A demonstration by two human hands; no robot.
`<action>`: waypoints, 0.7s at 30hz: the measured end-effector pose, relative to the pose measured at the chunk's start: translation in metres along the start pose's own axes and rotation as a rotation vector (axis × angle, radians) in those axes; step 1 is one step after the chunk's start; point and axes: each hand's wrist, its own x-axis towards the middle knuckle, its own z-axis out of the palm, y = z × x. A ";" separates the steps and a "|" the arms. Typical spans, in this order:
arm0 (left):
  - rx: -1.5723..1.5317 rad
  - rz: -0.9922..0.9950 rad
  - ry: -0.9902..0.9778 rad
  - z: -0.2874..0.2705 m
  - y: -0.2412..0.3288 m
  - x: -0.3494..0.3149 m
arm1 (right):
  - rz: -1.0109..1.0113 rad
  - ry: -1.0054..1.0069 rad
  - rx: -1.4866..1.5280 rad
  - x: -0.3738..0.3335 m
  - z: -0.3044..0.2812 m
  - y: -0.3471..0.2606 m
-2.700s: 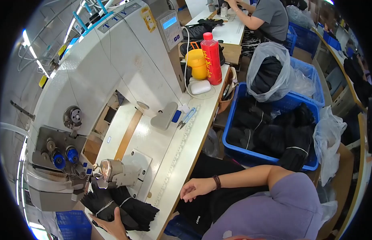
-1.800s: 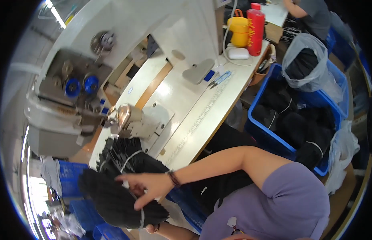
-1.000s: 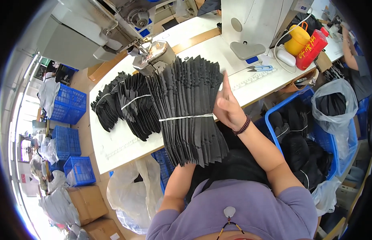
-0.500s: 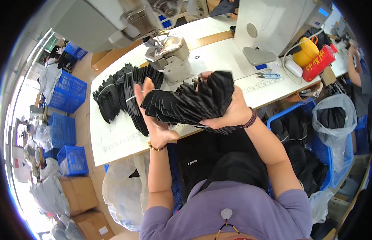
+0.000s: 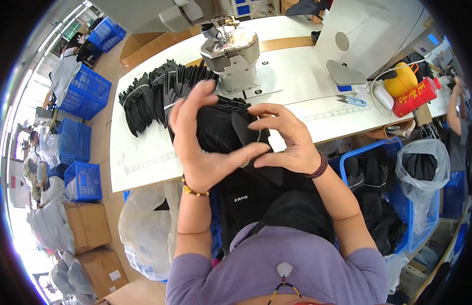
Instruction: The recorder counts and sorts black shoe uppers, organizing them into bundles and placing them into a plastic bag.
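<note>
Between my two hands is a thick bundle of black fabric pieces (image 5: 215, 129), at the front edge of the table. My left hand (image 5: 195, 140) lies along its left side, fingers stretched up and thumb extended across the front. From the right, my right hand (image 5: 292, 145) curves around the bundle's end, fingertips above and thumb below. A light tie shows near those fingertips; exactly how firmly they press is partly hidden. More tied black bundles (image 5: 139, 104) sit on the white table (image 5: 144, 165) just to the left. Beyond stands a sewing machine's metal post (image 5: 231, 56).
Scissors (image 5: 353, 100) and a clear ruler (image 5: 330, 113) lie on the right of the table, near a red bottle (image 5: 414, 99) and a yellow container (image 5: 400, 81). A blue crate (image 5: 408, 223) holding black pieces stands at my right. Blue crates (image 5: 86, 94) and cartons (image 5: 88, 226) line the left.
The bundle has moved left and turned more toward the table. My right hand has shifted to its end with a looser curve. My left thumb now crosses the front, and the view has shifted slightly.
</note>
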 end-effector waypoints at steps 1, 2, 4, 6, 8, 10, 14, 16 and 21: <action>0.010 -0.036 0.002 -0.001 -0.002 0.004 | -0.002 -0.012 -0.071 0.001 0.004 -0.002; 0.068 -0.026 -0.031 -0.003 -0.004 0.007 | -0.014 0.004 -0.122 0.003 0.008 -0.003; 0.045 0.017 -0.069 -0.005 -0.008 0.011 | -0.028 -0.014 -0.168 0.003 0.025 -0.004; 0.059 0.075 -0.097 -0.003 -0.006 0.009 | 0.027 0.132 -0.329 0.003 0.041 0.000; 0.067 0.131 -0.121 -0.003 -0.005 0.009 | 0.048 0.172 -0.378 0.000 0.046 0.007; 0.002 0.111 -0.118 -0.005 -0.005 0.012 | 0.058 0.152 -0.262 -0.003 0.042 0.015; 0.181 0.160 -0.007 -0.020 -0.006 0.025 | -0.007 0.080 -0.083 -0.005 0.021 0.025; 0.116 0.150 -0.115 -0.016 -0.002 0.026 | -0.014 0.038 -0.061 -0.002 0.013 0.024; -0.095 0.068 -0.292 -0.004 0.008 0.025 | 0.003 -0.040 -0.133 0.002 0.005 0.010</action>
